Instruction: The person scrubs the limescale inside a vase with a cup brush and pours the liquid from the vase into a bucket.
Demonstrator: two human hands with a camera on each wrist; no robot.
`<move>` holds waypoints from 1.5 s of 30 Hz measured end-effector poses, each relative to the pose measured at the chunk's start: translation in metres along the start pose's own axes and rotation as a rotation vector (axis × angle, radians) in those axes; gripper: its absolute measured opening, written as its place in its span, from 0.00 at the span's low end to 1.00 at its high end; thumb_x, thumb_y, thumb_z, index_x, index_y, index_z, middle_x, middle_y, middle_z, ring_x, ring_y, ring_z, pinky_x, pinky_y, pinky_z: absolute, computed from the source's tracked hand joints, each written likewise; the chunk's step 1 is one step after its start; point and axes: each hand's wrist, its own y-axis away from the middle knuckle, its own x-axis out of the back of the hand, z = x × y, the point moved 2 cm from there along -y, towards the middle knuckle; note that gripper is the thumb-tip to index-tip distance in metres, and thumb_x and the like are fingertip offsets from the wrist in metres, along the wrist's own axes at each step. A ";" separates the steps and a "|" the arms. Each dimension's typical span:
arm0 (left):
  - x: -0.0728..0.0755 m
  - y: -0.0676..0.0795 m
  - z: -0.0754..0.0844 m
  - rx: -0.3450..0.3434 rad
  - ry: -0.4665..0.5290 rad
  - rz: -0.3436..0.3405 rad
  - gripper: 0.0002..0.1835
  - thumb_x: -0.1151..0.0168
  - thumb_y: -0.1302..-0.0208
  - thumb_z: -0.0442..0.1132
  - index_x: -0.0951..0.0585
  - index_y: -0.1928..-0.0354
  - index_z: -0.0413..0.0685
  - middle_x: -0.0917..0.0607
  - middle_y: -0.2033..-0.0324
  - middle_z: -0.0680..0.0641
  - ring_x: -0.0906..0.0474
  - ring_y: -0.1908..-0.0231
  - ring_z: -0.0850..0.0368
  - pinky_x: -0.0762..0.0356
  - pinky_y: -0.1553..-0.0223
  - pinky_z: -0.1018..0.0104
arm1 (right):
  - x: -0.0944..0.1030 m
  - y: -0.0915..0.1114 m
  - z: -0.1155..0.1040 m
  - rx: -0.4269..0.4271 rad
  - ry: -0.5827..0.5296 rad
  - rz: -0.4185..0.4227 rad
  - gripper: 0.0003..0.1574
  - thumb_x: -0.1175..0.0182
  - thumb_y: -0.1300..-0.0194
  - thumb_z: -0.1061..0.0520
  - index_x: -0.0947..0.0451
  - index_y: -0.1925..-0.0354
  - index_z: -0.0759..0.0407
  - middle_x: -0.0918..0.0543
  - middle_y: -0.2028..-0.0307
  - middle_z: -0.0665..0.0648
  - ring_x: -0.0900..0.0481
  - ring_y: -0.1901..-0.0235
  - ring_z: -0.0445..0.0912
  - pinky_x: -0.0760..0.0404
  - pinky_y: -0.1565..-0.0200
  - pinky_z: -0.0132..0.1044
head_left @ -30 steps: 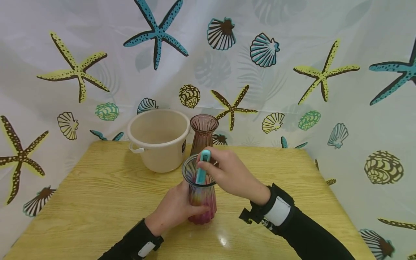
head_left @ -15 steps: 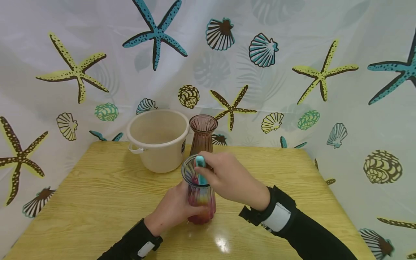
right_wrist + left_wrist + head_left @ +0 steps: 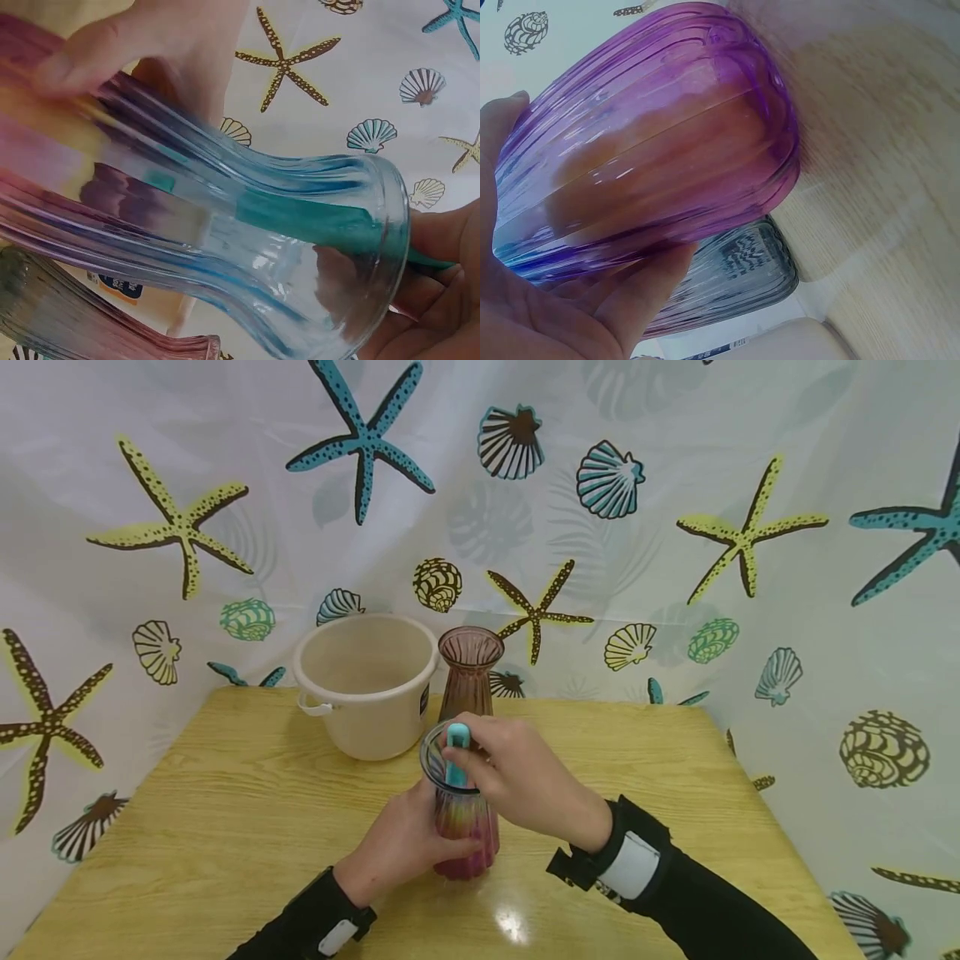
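Left hand was wrapped around the vase, thumb across the front of the body. Right hand pinched the teal handle at its top, with the shaft running down through the mouth into the neck. Vase stood upright near the front of the desk; couldn't tell if the base touched down. Lower end of the tool too blurred to identify through the glass.

Rear vase stood behind it, just beside the bucket.

Handling, my read: vase was rigid, moderately heavy, breakable, and slick if wet. Ribs should have helped grip some. Best hold was the wide lower body, where the left hand had it, not the flared rim, the likeliest place to chip. Handle looked light, stiff, plastic; top end was the right spot, since the narrow neck left little room for fingers.
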 end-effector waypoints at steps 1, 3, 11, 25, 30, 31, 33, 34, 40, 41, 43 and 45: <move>0.000 0.000 0.000 0.004 -0.002 -0.004 0.57 0.31 0.56 0.67 0.52 0.29 0.61 0.25 0.45 0.51 0.29 0.49 0.61 0.24 0.49 0.55 | 0.000 0.000 0.001 -0.009 -0.013 0.006 0.02 0.44 0.31 0.60 0.27 0.64 0.57 0.24 0.72 0.50 0.30 0.75 0.34 0.26 0.76 0.29; 0.000 0.000 0.000 0.010 -0.006 -0.009 0.58 0.31 0.57 0.67 0.53 0.29 0.60 0.25 0.45 0.50 0.29 0.49 0.60 0.24 0.49 0.55 | 0.000 0.001 0.005 -0.035 -0.040 0.015 0.04 0.44 0.31 0.60 0.29 0.66 0.56 0.27 0.75 0.49 0.32 0.78 0.34 0.29 0.78 0.29; 0.000 -0.001 -0.001 0.011 -0.012 -0.007 0.57 0.30 0.58 0.67 0.52 0.30 0.60 0.25 0.46 0.50 0.28 0.50 0.60 0.24 0.49 0.54 | 0.006 0.002 0.013 -0.096 -0.121 0.009 0.06 0.46 0.29 0.57 0.29 0.67 0.53 0.32 0.78 0.49 0.36 0.81 0.38 0.34 0.79 0.32; 0.000 0.001 -0.004 -0.010 0.031 -0.003 0.53 0.31 0.55 0.66 0.49 0.31 0.61 0.24 0.48 0.52 0.26 0.53 0.63 0.22 0.53 0.58 | 0.012 0.000 -0.002 -0.065 0.075 -0.065 0.13 0.43 0.32 0.58 0.35 0.72 0.54 0.41 0.81 0.49 0.42 0.83 0.38 0.40 0.79 0.29; 0.000 0.001 -0.004 -0.003 0.042 0.006 0.55 0.30 0.56 0.66 0.51 0.30 0.66 0.24 0.48 0.54 0.27 0.53 0.65 0.22 0.52 0.58 | 0.010 0.001 -0.007 -0.044 0.155 -0.042 0.11 0.43 0.32 0.59 0.33 0.70 0.55 0.40 0.81 0.48 0.41 0.82 0.38 0.41 0.79 0.28; 0.000 0.000 -0.004 -0.002 0.044 0.007 0.55 0.30 0.57 0.66 0.51 0.30 0.66 0.24 0.47 0.55 0.27 0.53 0.65 0.22 0.52 0.58 | 0.010 0.001 -0.006 -0.044 0.160 -0.035 0.10 0.43 0.32 0.59 0.33 0.70 0.55 0.39 0.81 0.48 0.40 0.82 0.38 0.40 0.79 0.29; -0.001 0.000 -0.004 -0.006 0.041 0.006 0.56 0.30 0.57 0.66 0.52 0.29 0.66 0.25 0.47 0.54 0.27 0.52 0.65 0.22 0.52 0.58 | 0.009 0.002 -0.005 -0.038 0.160 -0.023 0.09 0.43 0.32 0.60 0.32 0.70 0.55 0.37 0.81 0.48 0.39 0.81 0.38 0.39 0.79 0.29; -0.001 0.000 -0.004 -0.006 0.039 0.003 0.56 0.30 0.57 0.66 0.53 0.29 0.66 0.25 0.47 0.54 0.27 0.52 0.64 0.22 0.52 0.57 | 0.008 0.002 -0.004 -0.035 0.157 -0.017 0.09 0.42 0.32 0.60 0.32 0.69 0.55 0.37 0.81 0.48 0.39 0.81 0.38 0.38 0.79 0.29; -0.001 -0.001 -0.004 -0.017 0.015 -0.003 0.55 0.31 0.56 0.67 0.51 0.30 0.62 0.24 0.47 0.52 0.27 0.52 0.62 0.22 0.52 0.56 | 0.006 0.003 0.004 -0.016 0.068 0.030 0.10 0.42 0.32 0.60 0.33 0.70 0.55 0.36 0.80 0.49 0.39 0.80 0.37 0.37 0.79 0.29; -0.001 -0.001 -0.004 -0.018 0.010 -0.002 0.55 0.31 0.56 0.67 0.51 0.30 0.61 0.24 0.47 0.52 0.27 0.52 0.61 0.22 0.52 0.56 | 0.005 0.003 0.006 -0.017 0.045 0.037 0.10 0.43 0.32 0.60 0.33 0.69 0.56 0.35 0.79 0.49 0.38 0.80 0.36 0.37 0.79 0.29; -0.001 -0.001 -0.004 -0.019 0.000 -0.004 0.55 0.31 0.56 0.67 0.50 0.31 0.59 0.24 0.47 0.51 0.27 0.51 0.60 0.23 0.51 0.56 | 0.004 0.003 0.009 -0.023 0.005 0.045 0.08 0.43 0.32 0.60 0.32 0.69 0.55 0.32 0.78 0.49 0.36 0.79 0.36 0.34 0.78 0.29; -0.001 -0.001 -0.005 -0.011 -0.005 -0.007 0.55 0.31 0.57 0.67 0.50 0.31 0.59 0.24 0.47 0.50 0.27 0.51 0.60 0.23 0.51 0.55 | 0.003 0.002 0.011 -0.032 -0.041 0.044 0.06 0.43 0.32 0.60 0.30 0.67 0.55 0.30 0.77 0.49 0.35 0.79 0.36 0.31 0.78 0.30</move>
